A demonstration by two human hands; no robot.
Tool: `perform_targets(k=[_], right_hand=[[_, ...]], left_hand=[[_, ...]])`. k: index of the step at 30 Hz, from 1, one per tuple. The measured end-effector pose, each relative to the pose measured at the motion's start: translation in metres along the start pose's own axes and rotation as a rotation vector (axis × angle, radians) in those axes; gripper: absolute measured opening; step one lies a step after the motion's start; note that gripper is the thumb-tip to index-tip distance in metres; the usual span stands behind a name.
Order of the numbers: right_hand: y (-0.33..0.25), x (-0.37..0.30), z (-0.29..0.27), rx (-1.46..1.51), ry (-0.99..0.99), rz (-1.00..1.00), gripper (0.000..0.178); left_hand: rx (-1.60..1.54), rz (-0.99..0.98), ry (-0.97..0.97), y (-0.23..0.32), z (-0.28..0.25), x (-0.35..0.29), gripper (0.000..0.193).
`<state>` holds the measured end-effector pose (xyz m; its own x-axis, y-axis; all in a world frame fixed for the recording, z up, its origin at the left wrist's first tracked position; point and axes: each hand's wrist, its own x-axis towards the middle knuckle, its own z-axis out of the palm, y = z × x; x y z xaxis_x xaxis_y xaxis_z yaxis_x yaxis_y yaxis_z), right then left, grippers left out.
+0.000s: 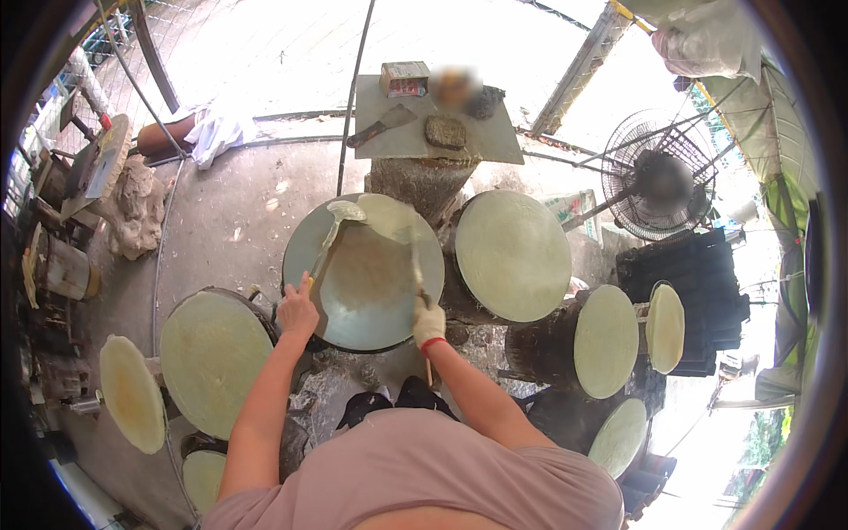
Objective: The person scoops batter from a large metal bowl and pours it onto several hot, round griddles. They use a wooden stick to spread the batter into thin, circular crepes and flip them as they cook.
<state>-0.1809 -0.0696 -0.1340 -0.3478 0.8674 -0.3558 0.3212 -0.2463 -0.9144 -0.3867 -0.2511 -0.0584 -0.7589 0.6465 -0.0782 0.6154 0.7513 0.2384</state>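
In front of me is a round dark griddle (371,309) with pale batter (382,215) along its far side and a brownish bare middle. My left hand (298,311) is bare and closed around the handle of a ladle (345,211), whose batter-coated bowl is over the far left of the griddle. In a white work glove, my right hand (429,321) grips a long-handled batter spreader (416,256) near the griddle's right edge. The spreader's head is blurred against the batter, so its shape cannot be made out.
Large pale green pancakes lie on round griddles to the right (514,256) and left (212,364), with several more around me. Beyond the griddle, a slab (389,150) holds a spatula (384,124), a box and a dark block (445,132). A fan (661,177) stands far right.
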Motion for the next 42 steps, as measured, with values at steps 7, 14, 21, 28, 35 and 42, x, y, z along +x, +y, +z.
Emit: perform_targets(k=[7,14,21,28,35,42], right_hand=[[-0.044,0.023,-0.013,-0.072,-0.284,0.048,0.037],[-0.087,0.009,0.013,-0.229,-0.482,0.1,0.039],[-0.064,0.031,0.014,-0.204,-0.331,-0.082,0.041],[-0.06,0.064,-0.014,-0.157,-0.475,-0.082,0.04],[-0.104,0.063,0.01,-0.372,-0.864,0.012,0.04],[-0.117,0.092,0.021,-0.463,-1.001,0.031,0.035]], left_hand=[[-0.009,-0.047,0.092,-0.031,-0.011,-0.023,0.058],[-0.11,-0.058,0.112,-0.048,-0.025,-0.049,0.055],[-0.415,-0.027,0.329,-0.066,-0.02,-0.075,0.048],[-1.169,-0.322,0.242,-0.045,-0.02,-0.087,0.034],[-1.474,-0.591,0.175,0.006,-0.033,-0.11,0.014],[-1.449,-0.706,0.303,0.039,-0.017,-0.137,0.008]])
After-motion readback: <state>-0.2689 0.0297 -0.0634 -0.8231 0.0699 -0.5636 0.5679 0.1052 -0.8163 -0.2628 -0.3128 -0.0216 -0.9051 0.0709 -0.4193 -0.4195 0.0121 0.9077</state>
